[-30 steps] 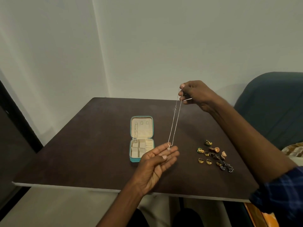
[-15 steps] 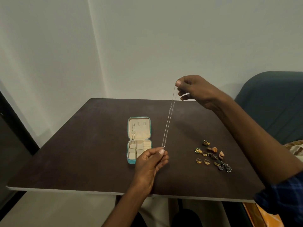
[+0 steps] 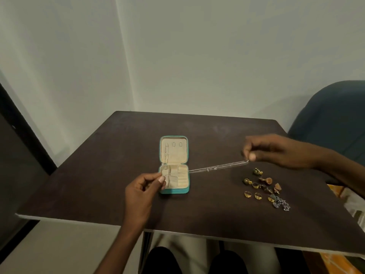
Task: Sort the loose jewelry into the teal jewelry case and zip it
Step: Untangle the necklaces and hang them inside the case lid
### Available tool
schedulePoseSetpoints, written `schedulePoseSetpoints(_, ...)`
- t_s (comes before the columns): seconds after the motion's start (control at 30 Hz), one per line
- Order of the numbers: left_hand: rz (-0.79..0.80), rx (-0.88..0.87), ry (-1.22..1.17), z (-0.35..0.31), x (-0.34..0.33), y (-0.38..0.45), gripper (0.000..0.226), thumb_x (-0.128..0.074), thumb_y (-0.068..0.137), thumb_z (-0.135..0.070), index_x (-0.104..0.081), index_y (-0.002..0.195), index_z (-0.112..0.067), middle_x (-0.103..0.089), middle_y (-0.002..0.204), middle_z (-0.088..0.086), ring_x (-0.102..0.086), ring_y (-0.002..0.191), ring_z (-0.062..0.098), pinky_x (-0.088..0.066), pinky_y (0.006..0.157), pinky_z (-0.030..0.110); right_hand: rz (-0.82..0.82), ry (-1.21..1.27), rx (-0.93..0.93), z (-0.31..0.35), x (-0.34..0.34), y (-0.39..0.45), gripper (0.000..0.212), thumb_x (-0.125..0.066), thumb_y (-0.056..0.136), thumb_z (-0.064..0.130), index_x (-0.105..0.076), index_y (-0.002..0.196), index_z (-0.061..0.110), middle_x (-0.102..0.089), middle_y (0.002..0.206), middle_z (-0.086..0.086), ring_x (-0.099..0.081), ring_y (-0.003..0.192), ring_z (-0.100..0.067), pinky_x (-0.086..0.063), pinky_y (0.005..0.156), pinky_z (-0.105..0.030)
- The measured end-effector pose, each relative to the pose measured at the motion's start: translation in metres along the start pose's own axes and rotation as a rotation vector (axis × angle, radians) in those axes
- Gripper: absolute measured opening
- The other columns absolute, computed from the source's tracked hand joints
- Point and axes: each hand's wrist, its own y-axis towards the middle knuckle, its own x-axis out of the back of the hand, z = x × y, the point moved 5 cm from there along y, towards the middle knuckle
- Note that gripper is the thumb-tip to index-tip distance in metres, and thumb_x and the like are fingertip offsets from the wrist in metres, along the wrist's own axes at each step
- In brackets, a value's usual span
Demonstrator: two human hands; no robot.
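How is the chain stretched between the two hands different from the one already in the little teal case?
The held silver chain runs nearly level above the table, pulled taut between the left hand and the right hand. The stored chain lies lengthwise along the left side of the jewelry case, from a lid hook down toward the tray, and no hand holds it. The held chain crosses beyond the case's right edge. Both are thin and silvery.

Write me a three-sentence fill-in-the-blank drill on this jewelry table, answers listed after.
1. The teal jewelry case lies ___ on the table.
2. The silver chain is stretched between the left hand and the ___ hand.
3. The loose rings and earrings lie to the ___ of the case.

Answers: open; right; right
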Motion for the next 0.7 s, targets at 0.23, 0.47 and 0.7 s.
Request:
schedulePoseSetpoints(0.23, 0.125, -0.411, 0.374, -0.010, -0.008, -0.013, 0.007, -0.070, 0.078, -0.016, -0.072, 0.082, -0.022, -0.071, 0.082, -0.020, -0.065, 0.084, -0.005, -0.048, 0.075, 0.007, -0.046, -1.042, 0.238, -0.066, -0.024, 0.008, 0.007, -0.048, 0.090, 0.023, -0.051, 0.094, 0.028, -0.055, 0.089, 0.003, -0.048, 0.078, -0.011, -0.043, 0.068, -0.026)
schedulePoseSetpoints(0.47, 0.589, -0.551, 0.731, 0.041, -0.061, -0.048, 0.021, -0.051, 0.088, -0.026, -0.067, 0.099, -0.022, -0.068, 0.095, -0.006, -0.059, 0.092, 0.001, -0.043, 0.085, 0.010, -0.093, -1.147, 0.285, -0.145, -0.036, 0.059, 0.026, -0.069, 0.076, 0.006, -0.058, 0.097, 0.017, -0.059, 0.087, -0.007, -0.057, 0.074, -0.021, -0.048, 0.062, -0.030)
schedulePoseSetpoints(0.7, 0.635, -0.516, 0.871, 0.058, -0.088, -0.038, 0.027, -0.047, 0.082, -0.032, -0.070, 0.095, -0.027, -0.067, 0.089, -0.010, -0.058, 0.081, 0.001, -0.044, 0.073, 0.012, -0.121, -1.091, 0.375, -0.186, -0.043, 0.087, 0.020, -0.043, 0.092, 0.014, -0.063, 0.098, 0.014, -0.062, 0.090, -0.011, -0.058, 0.074, -0.025, -0.049, 0.062, -0.032)
